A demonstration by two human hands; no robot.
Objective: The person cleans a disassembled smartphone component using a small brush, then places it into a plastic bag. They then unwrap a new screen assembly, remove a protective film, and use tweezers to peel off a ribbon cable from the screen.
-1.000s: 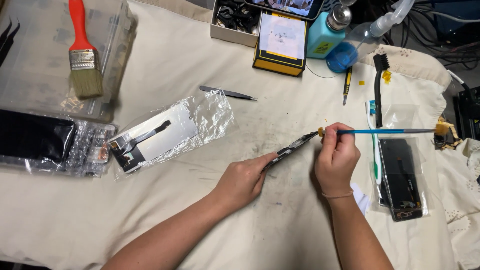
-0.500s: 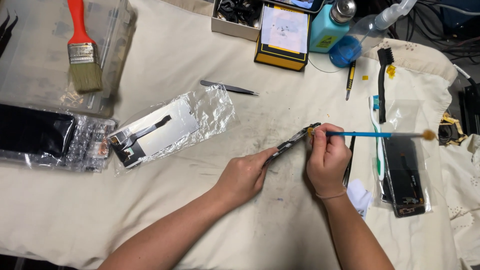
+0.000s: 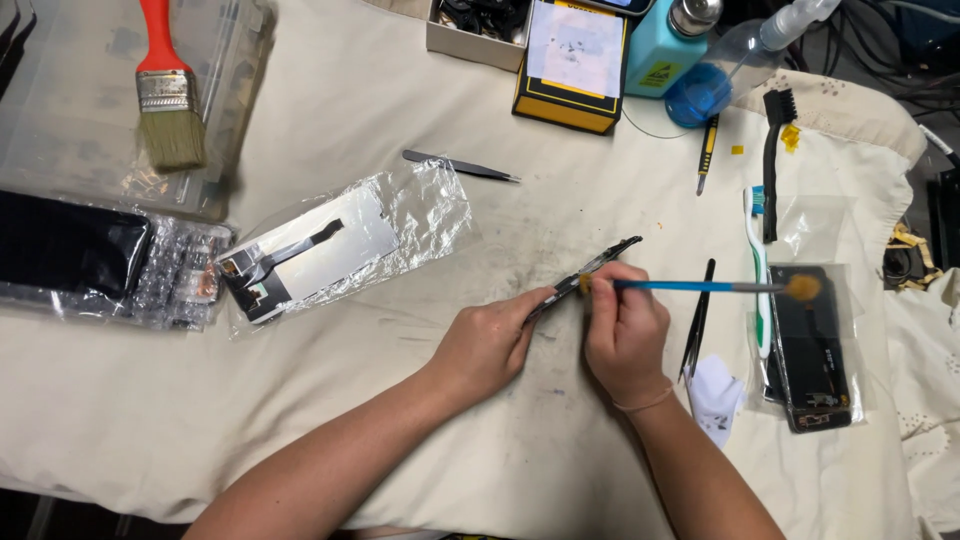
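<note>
Hands at a thin phone panel (image 3: pixel 597 268) held edge-up over a cream cloth (image 3: pixel 400 420).

Left hand (image 3: pixel 487 345) gripped the panel's lower end; its long axis rose up-right. Right hand (image 3: pixel 624 335), nearer the upper end, pinched a blue-handled brush (image 3: pixel 700 287), tip touching the panel edge, handle pointing right. Black tweezers (image 3: pixel 697 320) lay beside.

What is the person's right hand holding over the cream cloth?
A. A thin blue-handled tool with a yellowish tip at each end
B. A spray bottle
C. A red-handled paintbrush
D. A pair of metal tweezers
A: the right hand grips a thin blue-handled tool with yellowish tips against the edge of the thin dark phone part held by the left hand; the red-handled paintbrush lies untouched at far left.
</note>
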